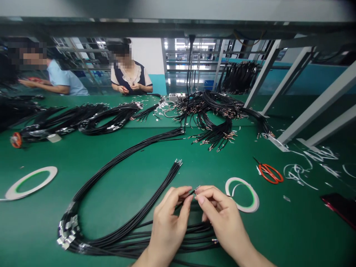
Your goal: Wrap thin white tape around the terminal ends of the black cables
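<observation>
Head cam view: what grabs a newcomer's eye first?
The left hand and right hand, at bottom centre, pinch a thin black wire with a metal tip. A long bundle of black cables loops over the green work mat. Black cable heaps lie along the far side, and red-handled scissors sit to the right.

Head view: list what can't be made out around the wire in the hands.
Head view:
- Tip of the black wire: too small, and partly hidden by the fingers of the left hand and right hand.
- Wire bundle: middle hidden by both hands; lower run cut off by the bottom edge.
- Dark red object: cut off by the right edge; kind unclear.
</observation>
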`<action>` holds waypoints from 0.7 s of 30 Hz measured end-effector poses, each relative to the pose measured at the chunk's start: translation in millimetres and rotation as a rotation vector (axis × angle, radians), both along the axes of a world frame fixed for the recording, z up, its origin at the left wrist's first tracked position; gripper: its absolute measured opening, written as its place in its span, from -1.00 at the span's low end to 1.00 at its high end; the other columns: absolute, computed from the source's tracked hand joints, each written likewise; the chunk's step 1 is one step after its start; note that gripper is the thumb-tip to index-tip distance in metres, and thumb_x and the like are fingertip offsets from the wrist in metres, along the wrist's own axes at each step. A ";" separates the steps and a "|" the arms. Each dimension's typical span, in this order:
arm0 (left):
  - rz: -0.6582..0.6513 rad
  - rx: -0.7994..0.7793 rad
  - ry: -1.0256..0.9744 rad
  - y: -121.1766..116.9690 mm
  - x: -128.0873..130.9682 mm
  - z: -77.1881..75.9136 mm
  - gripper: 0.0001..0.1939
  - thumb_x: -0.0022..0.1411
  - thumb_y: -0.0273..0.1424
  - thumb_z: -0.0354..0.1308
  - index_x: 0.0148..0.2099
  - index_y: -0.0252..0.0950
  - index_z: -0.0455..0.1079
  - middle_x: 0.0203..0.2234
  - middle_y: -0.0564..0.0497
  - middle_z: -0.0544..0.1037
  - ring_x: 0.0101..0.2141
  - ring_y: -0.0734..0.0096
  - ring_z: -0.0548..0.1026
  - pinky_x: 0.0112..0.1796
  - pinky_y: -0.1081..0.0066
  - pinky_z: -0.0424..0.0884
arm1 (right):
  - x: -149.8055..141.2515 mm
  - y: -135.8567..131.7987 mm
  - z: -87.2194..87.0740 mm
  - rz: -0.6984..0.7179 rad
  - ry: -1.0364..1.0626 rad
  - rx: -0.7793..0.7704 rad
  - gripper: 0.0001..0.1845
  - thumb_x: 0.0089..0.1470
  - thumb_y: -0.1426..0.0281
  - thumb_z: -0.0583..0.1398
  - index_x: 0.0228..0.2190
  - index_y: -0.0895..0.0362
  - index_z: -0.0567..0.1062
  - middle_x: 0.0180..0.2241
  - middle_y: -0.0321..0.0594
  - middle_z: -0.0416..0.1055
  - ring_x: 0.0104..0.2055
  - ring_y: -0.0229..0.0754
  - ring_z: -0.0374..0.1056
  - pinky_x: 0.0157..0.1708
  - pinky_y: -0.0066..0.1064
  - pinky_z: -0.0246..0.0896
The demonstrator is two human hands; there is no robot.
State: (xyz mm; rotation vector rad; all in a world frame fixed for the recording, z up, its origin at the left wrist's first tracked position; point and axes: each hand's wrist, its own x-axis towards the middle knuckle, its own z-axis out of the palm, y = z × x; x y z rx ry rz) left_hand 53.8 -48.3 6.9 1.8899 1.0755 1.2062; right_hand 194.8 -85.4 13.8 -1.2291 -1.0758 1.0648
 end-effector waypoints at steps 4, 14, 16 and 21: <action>0.030 0.125 0.065 -3.3 1.7 -1.7 -0.71 0.16 -0.59 0.16 -0.08 -0.20 0.37 -0.32 0.03 0.56 -0.32 0.38 0.54 -0.26 0.45 0.47 | -2.1 1.3 0.3 -0.010 0.028 -0.005 -0.79 0.16 0.30 0.18 -0.42 0.15 0.51 -0.18 -0.16 0.40 -0.51 -0.36 0.29 -0.50 -0.50 0.32; -0.020 0.319 0.133 -4.1 2.9 1.2 -0.72 0.20 -0.65 0.12 -0.09 -0.24 0.38 -0.39 0.03 0.53 -0.41 0.46 0.49 -0.35 0.49 0.42 | -3.8 3.7 -0.7 -0.035 0.098 -0.007 -0.79 0.14 0.29 0.20 -0.44 0.16 0.48 -0.33 -0.23 0.44 -0.55 -0.39 0.32 -0.55 -0.57 0.30; -0.030 0.321 0.132 -3.9 3.2 1.5 -0.71 0.19 -0.67 0.12 -0.09 -0.26 0.39 -0.38 0.03 0.52 -0.40 0.48 0.49 -0.33 0.50 0.42 | -3.3 4.0 -0.5 -0.038 0.098 -0.011 -0.79 0.14 0.28 0.20 -0.44 0.17 0.48 -0.36 -0.24 0.45 -0.56 -0.39 0.33 -0.56 -0.57 0.29; -0.039 0.318 0.140 -4.0 3.7 1.7 -0.70 0.19 -0.68 0.13 -0.08 -0.27 0.40 -0.37 0.01 0.53 -0.39 0.48 0.49 -0.33 0.50 0.41 | -3.0 4.3 0.3 -0.043 0.098 -0.025 -0.78 0.15 0.28 0.20 -0.44 0.17 0.46 -0.38 -0.24 0.45 -0.57 -0.39 0.33 -0.57 -0.58 0.27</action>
